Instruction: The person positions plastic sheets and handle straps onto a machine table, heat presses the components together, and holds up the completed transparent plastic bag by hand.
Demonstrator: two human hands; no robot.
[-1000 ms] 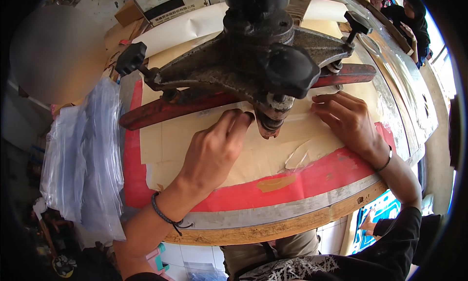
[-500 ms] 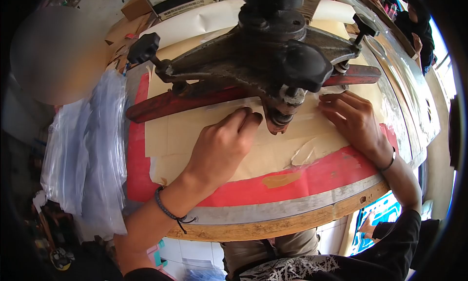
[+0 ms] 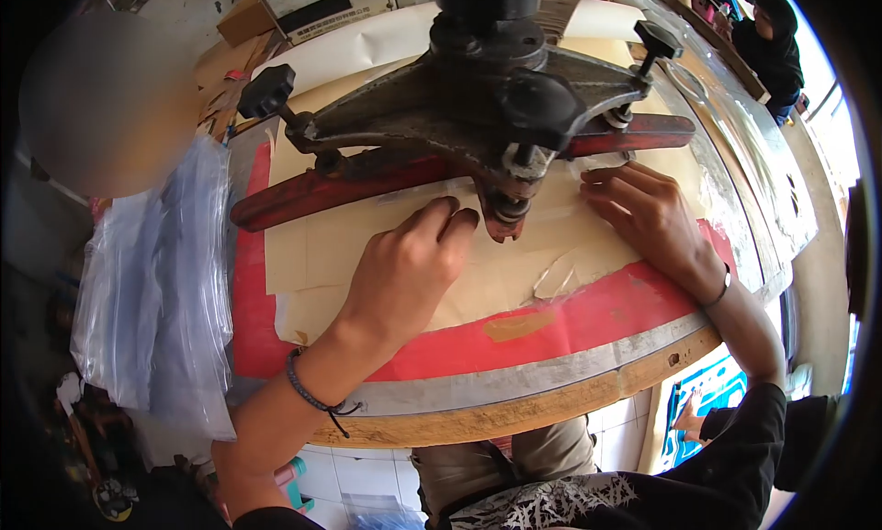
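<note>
My left hand (image 3: 409,268), wearing a braided bracelet, rests over tan paper (image 3: 367,254) with its fingers curled closed. My right hand (image 3: 654,210) is at the right of the same paper, thumb and fingers drawn together. Clear plastic (image 3: 418,192) shows beside the left fingertips and near the right ones, but what either hand grips is hidden. Between and above the hands stands a dark metal press head (image 3: 413,103) with black knobs. Its long red bar (image 3: 303,195) lies just beyond my fingers. A small clear scrap (image 3: 554,275) lies nearer me.
Red sheeting (image 3: 441,355) borders the paper on a wood-edged table (image 3: 514,420). Stacked clear plastic sheets (image 3: 156,291) hang at the left edge. A white roll (image 3: 367,34) lies behind the press. A person in black (image 3: 770,48) is at the upper right.
The whole view has shifted slightly, so the press and table appear further left. Both hands keep nearly the same place and pose on the paper. The person at the upper right has changed posture.
</note>
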